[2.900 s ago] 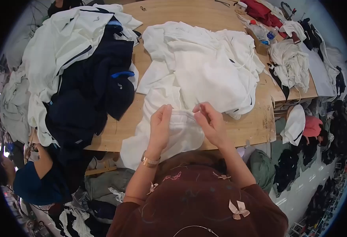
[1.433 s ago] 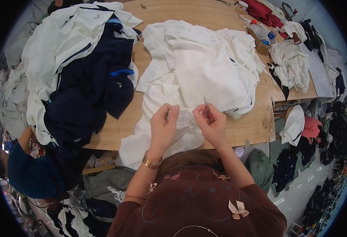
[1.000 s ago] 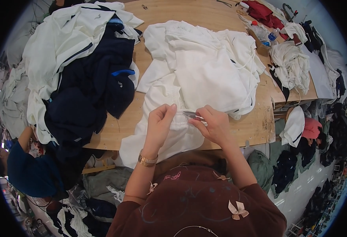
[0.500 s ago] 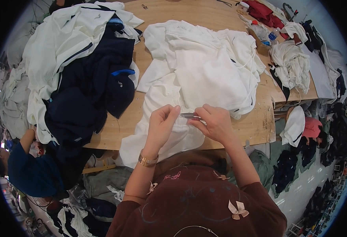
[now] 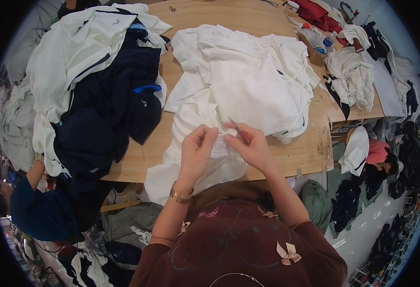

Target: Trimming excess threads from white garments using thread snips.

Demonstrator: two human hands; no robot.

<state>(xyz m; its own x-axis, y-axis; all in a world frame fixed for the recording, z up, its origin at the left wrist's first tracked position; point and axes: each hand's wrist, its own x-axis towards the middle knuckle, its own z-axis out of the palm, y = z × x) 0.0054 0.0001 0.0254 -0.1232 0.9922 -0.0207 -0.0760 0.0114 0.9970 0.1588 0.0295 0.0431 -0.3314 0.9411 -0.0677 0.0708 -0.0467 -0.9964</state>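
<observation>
My left hand, with a watch at the wrist, is closed in a pinch at the gathered edge of a white garment. Close beside it, my right hand is wrapped round a small pair of thread snips. Their metal tip points up and away, and a bit of red shows at the grip. The right thumb and a blurred forefinger reach toward the left fingertips. Whatever fine thread may lie between the hands is too small to see. More white clothing lies just beyond them.
Dark navy garments and white ones are heaped on the left of the wooden table. Bundled white cloth and a plastic bottle sit at the right. A person in a blue top is at the lower left.
The snips have swung from lying level between my hands to pointing up and away. My right hand has shifted slightly left and its grip has turned; the left hand stays pinched.
</observation>
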